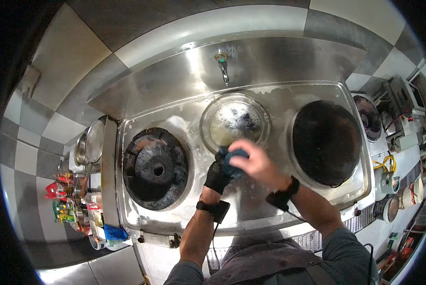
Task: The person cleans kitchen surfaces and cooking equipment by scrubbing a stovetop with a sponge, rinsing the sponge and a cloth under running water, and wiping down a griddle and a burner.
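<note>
My left hand [217, 175], in a black glove, is at the front edge of a round metal basin [206, 124] in the middle of the steel stove top. A dark blue cloth [233, 164] is bunched at its fingers, and the glove is closed around part of it. My right hand [253, 164], bare and blurred by motion, lies over the cloth with fingers bent onto it. Murky, foamy liquid [234, 121] shows inside the basin. Both wrists wear black straps with small dark boxes.
A black burner [156, 166] is on the left, a dark round cover [326, 142] on the right. A faucet [224, 69] juts from the steel back wall. Pans [89, 142] and bottles stand at far left; pots [386, 209] and a yellow hose [388, 164] at far right.
</note>
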The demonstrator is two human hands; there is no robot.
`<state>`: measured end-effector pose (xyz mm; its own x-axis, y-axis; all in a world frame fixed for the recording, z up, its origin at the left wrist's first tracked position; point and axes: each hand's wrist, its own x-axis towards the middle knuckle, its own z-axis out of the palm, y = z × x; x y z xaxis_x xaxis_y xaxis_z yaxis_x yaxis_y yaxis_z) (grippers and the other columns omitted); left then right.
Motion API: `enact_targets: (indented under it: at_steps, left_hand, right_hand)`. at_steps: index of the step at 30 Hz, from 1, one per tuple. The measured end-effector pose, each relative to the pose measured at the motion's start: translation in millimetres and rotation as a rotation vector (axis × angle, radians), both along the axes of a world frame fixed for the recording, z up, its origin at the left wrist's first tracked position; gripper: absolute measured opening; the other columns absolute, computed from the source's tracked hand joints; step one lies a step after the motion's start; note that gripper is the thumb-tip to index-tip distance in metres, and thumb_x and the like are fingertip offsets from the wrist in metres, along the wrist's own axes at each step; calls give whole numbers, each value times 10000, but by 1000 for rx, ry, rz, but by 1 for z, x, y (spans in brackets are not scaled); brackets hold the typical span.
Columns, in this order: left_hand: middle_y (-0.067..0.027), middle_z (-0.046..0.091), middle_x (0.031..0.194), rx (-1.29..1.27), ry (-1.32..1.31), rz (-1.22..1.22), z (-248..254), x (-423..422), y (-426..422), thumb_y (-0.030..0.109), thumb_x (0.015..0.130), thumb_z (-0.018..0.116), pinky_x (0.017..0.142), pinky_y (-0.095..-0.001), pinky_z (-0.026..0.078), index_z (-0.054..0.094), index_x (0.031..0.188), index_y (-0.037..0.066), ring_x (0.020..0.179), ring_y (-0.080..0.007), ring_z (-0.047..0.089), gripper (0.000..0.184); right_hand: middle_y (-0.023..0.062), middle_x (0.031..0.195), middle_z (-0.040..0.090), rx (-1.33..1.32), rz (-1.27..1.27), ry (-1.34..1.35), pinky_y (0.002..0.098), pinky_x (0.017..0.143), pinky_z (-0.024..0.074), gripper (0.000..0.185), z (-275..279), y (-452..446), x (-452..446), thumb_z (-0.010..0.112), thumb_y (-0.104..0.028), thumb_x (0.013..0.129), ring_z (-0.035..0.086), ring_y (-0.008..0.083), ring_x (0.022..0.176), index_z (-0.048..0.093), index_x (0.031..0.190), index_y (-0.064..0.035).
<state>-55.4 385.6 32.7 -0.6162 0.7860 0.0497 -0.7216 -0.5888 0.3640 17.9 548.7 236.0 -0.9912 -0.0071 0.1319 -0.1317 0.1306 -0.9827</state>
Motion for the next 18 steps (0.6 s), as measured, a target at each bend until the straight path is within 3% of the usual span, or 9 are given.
enact_targets:
  at_steps: [3, 5, 6, 8, 9, 10, 13, 14, 18]
  left_hand:
    - [-128, 648, 1300, -112, 110, 47, 27, 10, 13, 315, 1065, 482, 1043, -431, 514, 607, 1298, 35, 1164, -257, 634, 386]
    - [-127, 652, 1292, -381, 459, 141, 59, 17, 16, 297, 1030, 512, 1049, -424, 506, 614, 1287, 42, 1173, -261, 630, 377]
    - [-126, 654, 1288, -551, 759, 208, 77, 20, 16, 288, 1012, 526, 1053, -421, 502, 617, 1282, 45, 1178, -264, 628, 374]
    - [-126, 658, 1280, -908, 1740, 460, 114, 26, 18, 269, 977, 555, 1059, -413, 494, 624, 1271, 52, 1187, -268, 624, 372]
    - [-125, 660, 1276, -957, 2030, 567, 127, 28, 22, 260, 960, 570, 1063, -410, 490, 628, 1266, 55, 1192, -270, 623, 373]
    - [-125, 662, 1272, -1002, 2116, 539, 132, 30, 26, 251, 942, 585, 1066, -406, 486, 631, 1261, 59, 1196, -273, 621, 375]
    - [-116, 665, 1265, -1151, 2244, 237, 133, 38, 31, 249, 916, 604, 1089, -402, 469, 637, 1250, 60, 1215, -276, 610, 385]
    - [-121, 664, 1264, -1219, 2505, 344, 124, 34, 31, 280, 925, 604, 1075, -422, 479, 630, 1264, 63, 1201, -290, 617, 403]
    - [-140, 661, 1257, -1405, 3540, 859, 74, 21, 24, 405, 961, 605, 1020, -503, 521, 601, 1322, 76, 1147, -348, 644, 488]
  right_hand:
    - [95, 1109, 700, -14, -183, -9, 339, 961, 504, 336, -70, 41, -30, 738, -144, 874, 655, 197, 1045, 651, 1178, -32]
    - [99, 1135, 699, -4, -170, -69, 335, 974, 497, 377, -83, 46, -23, 740, -188, 891, 654, 198, 1059, 644, 1221, -33]
    - [80, 1158, 686, -91, -193, -144, 323, 977, 489, 382, -69, 40, -11, 705, -223, 932, 641, 184, 1073, 632, 1255, -31]
    - [60, 1181, 673, -175, -210, -231, 310, 980, 481, 392, -63, 29, 2, 670, -258, 974, 628, 170, 1087, 621, 1288, -29]
    - [62, 1207, 670, -508, -122, -314, 315, 988, 483, 395, -65, 25, 4, 634, -270, 998, 631, 180, 1107, 613, 1314, -35]
    - [63, 1232, 667, -839, -28, -390, 320, 996, 486, 400, -67, 24, 5, 599, -283, 1023, 635, 190, 1127, 605, 1341, -40]
    - [67, 1209, 682, -1067, 65, -442, 334, 980, 510, 340, -70, 26, 8, 595, -215, 1023, 655, 196, 1114, 635, 1312, -41]
    - [67, 1209, 682, -1066, 69, -443, 334, 980, 510, 340, -69, 28, 8, 595, -215, 1023, 655, 196, 1114, 635, 1312, -41]
    - [63, 1091, 701, -642, -64, -274, 324, 928, 523, 234, -60, 31, 3, 685, -149, 949, 666, 175, 1022, 689, 1160, -49]
